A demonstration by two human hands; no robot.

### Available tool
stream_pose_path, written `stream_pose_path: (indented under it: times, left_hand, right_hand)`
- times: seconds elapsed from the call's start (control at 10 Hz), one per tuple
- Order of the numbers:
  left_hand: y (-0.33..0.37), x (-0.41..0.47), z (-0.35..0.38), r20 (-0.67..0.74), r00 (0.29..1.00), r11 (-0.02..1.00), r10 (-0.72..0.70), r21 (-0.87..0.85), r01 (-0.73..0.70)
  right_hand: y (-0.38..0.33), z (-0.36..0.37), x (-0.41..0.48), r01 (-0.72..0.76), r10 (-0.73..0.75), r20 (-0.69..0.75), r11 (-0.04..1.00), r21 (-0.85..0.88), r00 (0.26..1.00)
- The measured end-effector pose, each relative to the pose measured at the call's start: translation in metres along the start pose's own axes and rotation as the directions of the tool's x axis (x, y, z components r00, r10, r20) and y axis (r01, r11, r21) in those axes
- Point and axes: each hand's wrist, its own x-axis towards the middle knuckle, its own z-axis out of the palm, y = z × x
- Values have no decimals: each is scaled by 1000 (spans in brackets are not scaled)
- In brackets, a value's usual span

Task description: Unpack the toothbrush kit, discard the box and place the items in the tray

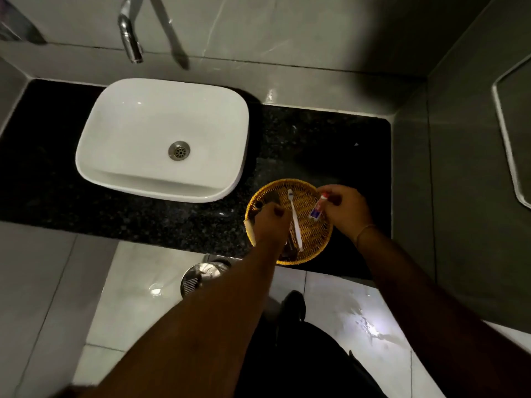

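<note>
A round wicker tray (313, 248) sits on the black granite counter, right of the sink. A white toothbrush (295, 222) lies along the tray's middle, head pointing away from me. My right hand (349, 214) hovers over the tray's right rim, pinching a small toothpaste tube (318, 208) with a red cap, tilted just above the weave. My left hand (270, 222) is closed over the tray's left side, touching or almost touching the toothbrush handle. A pale cream piece, seemingly the box (248, 228), pokes out from its left edge. Dark items under that hand are unclear.
A white basin (115, 168) with a drain fills the counter's left part, with a chrome tap (129, 35) above it. A perforated metal bin (198, 278) stands on the tiled floor below the counter's front edge. Grey walls close in the back and right.
</note>
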Motion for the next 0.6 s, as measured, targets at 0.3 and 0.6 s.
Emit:
stream_pose_path:
  times: [0.3,0.6]
  left_hand:
    - [1,-23,-44,-2,945,879,327,369,-303]
    - [-16,-23,-63,-3,875,803,485,398,-443]
  right_hand:
    - [-23,49,42,158,35,283,762,-628,959]
    - [3,66,54,78,48,177,764,-640,983]
